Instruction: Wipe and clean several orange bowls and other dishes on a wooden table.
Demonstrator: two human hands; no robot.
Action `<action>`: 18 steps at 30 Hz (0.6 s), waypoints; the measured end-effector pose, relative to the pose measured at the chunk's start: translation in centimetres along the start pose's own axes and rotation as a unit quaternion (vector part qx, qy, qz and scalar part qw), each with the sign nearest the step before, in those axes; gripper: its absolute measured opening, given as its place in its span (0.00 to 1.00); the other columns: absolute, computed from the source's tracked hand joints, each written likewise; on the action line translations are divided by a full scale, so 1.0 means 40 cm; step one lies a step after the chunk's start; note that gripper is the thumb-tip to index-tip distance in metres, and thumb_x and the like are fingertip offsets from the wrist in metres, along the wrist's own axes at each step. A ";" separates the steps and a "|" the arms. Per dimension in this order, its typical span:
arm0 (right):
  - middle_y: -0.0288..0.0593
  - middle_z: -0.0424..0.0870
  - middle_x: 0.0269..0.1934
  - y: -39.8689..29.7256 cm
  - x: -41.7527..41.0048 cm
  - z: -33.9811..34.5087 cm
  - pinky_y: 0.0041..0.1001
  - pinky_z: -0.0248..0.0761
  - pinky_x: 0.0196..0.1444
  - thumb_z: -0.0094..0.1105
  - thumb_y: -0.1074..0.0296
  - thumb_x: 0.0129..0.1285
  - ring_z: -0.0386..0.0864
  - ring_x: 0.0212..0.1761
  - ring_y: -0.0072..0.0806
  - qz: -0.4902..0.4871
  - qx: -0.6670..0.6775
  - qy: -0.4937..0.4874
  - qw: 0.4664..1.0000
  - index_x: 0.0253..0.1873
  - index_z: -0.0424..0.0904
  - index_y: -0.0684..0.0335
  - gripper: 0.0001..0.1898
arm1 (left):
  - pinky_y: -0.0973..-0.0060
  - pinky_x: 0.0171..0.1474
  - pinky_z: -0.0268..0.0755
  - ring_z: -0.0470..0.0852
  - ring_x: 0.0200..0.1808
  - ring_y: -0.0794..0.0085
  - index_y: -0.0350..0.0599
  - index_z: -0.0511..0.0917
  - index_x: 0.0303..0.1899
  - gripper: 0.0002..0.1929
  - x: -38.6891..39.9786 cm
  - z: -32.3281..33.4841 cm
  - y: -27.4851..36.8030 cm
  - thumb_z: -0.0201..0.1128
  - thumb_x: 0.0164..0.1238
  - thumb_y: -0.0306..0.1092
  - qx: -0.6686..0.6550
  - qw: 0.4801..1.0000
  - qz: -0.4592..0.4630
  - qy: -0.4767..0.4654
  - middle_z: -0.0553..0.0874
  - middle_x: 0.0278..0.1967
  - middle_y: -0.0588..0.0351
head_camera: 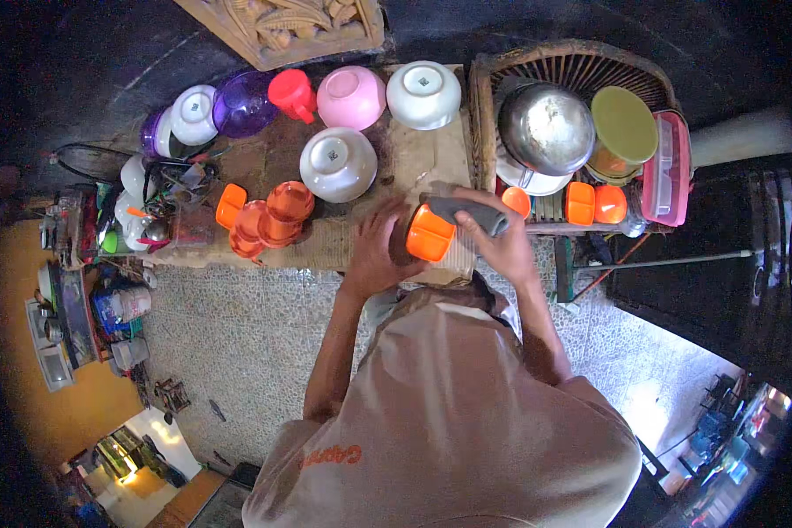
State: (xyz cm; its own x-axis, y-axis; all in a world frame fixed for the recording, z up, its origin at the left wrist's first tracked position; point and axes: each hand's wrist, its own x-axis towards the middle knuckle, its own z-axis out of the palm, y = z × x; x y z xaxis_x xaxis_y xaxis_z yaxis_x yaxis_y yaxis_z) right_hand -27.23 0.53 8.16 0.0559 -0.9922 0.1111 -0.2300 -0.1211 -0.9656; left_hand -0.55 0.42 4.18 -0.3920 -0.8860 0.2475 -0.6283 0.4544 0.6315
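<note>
My right hand [498, 231] is closed around a folded grey cloth [470, 212], whose left end touches the upper edge of an orange divided dish [430, 233]. That dish rests near the front edge of a cardboard-covered table. My left hand [381, 247] is spread at the dish's left side, fingers apart and holding nothing; whether the thumb touches the rim cannot be told. Above and to the left, an upturned white bowl [338, 165] stands beside a group of translucent orange-red dishes [270, 221]. A second orange divided dish [231, 206] lies further left.
Along the back stand a pink bowl [351, 98], another white bowl [424, 96], a red mug [292, 94] and a purple bowl [245, 105]. At right, a wooden rack [483, 125] holds a metal bowl [548, 129], a green-lidded container [624, 125], a pink box [681, 168] and small orange dishes [579, 203].
</note>
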 end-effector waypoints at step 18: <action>0.59 0.91 0.64 0.054 -0.046 0.112 0.52 0.75 0.73 0.79 0.68 0.57 0.87 0.70 0.55 -0.109 -0.291 -0.041 0.950 0.73 0.83 0.67 0.37 | 0.46 0.79 0.62 0.80 0.80 0.48 0.51 0.68 0.88 0.61 0.019 0.093 -0.024 0.89 0.49 0.55 -0.076 0.997 -0.001 -0.005 0.83 0.77 0.44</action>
State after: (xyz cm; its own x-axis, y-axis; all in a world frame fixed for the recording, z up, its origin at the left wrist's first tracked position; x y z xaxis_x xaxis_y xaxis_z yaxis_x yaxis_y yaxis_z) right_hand -23.49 2.24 4.84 0.2345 -0.9390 0.2517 -0.7002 -0.3427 -0.6263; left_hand -2.76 -0.35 1.04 -0.3985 -0.8857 0.2383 -0.5204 0.4323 0.7364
